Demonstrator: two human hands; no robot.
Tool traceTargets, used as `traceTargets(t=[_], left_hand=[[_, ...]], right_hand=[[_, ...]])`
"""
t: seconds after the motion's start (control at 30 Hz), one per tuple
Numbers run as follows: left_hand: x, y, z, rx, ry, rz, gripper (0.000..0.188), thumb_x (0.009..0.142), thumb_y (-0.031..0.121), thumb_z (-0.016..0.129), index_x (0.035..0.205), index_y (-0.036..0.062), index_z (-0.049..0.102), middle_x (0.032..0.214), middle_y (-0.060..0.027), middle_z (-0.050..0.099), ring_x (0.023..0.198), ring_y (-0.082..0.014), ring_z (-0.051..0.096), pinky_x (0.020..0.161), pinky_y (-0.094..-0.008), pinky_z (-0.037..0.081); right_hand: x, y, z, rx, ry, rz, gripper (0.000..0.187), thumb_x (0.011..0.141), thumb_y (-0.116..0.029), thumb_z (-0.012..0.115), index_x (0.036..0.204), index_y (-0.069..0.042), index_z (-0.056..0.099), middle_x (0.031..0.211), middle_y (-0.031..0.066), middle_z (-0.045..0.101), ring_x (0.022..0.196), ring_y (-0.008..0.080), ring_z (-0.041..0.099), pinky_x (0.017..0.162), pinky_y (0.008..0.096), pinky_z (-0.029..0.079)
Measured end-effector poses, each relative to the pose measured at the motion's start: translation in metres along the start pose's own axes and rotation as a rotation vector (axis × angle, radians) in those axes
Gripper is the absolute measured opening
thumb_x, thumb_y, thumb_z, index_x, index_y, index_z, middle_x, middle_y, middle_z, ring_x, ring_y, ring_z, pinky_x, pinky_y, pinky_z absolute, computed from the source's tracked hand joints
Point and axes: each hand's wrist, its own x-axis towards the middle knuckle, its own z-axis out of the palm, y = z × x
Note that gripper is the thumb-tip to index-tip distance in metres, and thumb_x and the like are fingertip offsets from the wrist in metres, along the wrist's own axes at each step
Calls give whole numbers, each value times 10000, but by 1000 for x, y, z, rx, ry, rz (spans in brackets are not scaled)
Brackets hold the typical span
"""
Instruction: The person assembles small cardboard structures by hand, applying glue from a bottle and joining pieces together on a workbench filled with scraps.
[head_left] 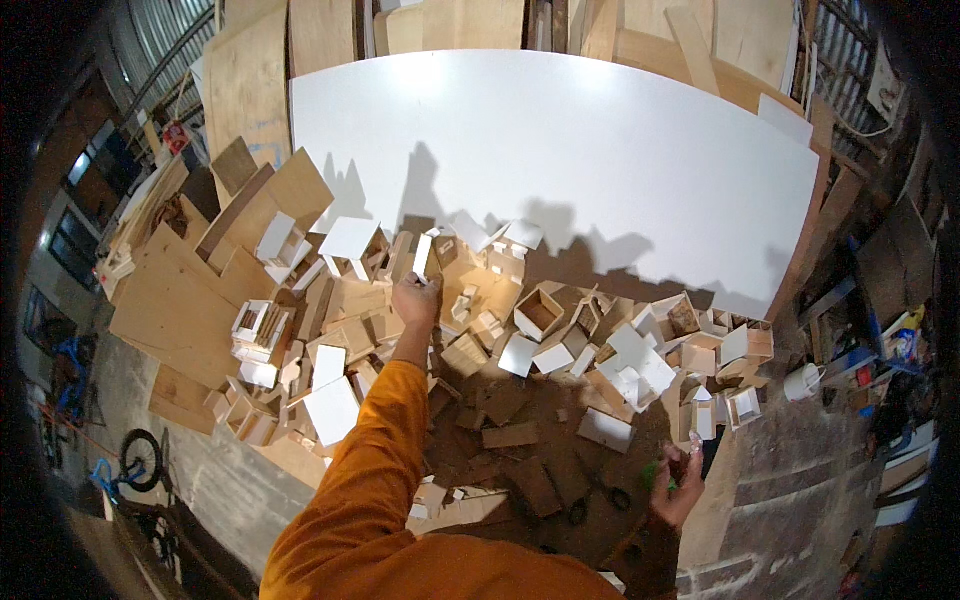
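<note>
Left hand (416, 300) gripping slim white piece (423, 257), right hand (682, 488) hovering near small wooden models (703, 412), white panel (560, 150) extending beyond.

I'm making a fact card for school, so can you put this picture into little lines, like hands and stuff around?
Left hand: seems to grip a narrow white piece
Right hand: near a small white-and-tan piece; whether it holds anything is unclear
Among the wooden pieces: white-roofed model
Behind them: big white panel
Far left: bicycle

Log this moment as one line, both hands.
left hand: holding narrow white piece | right hand: near small box-like piece, grip unclear | beyond: large white board
</note>
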Motion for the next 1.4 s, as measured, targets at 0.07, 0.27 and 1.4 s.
traceTargets(t=[0.07, 0.27, 1.4], left_hand=[[-1, 1, -2, 17, 11, 2, 256, 664, 231, 733, 710, -2, 636, 664, -179, 635, 641, -340, 625, 624, -405, 495], [2, -9, 2, -53, 13, 1, 237, 648, 198, 728, 678, -12, 622, 620, -174, 615, 601, -335, 615, 591, -395, 487], [-3, 2, -34, -195, -237, -15, 641, 632, 204, 793, 1193, -5, 562, 973, -161, 647, 776, -233, 646, 661, -323, 506]], right_hand=[[3, 5, -3, -22, -46, 6, 548, 867, -6, 511, 1376, 14, 309, 1007, 181, 641, 896, 233, 628, 806, 319, 490], [11, -3, 0, -8, -53, 31, 524, 891, -12, 484, 1381, 25, 302, 1035, 174, 626, 912, 203, 608, 826, 301, 470], [12, -16, -9, -57, 32, 63, 500, 884, -42, 481, 1356, 36, 337, 1060, 221, 630, 995, 307, 616, 901, 378, 449]])
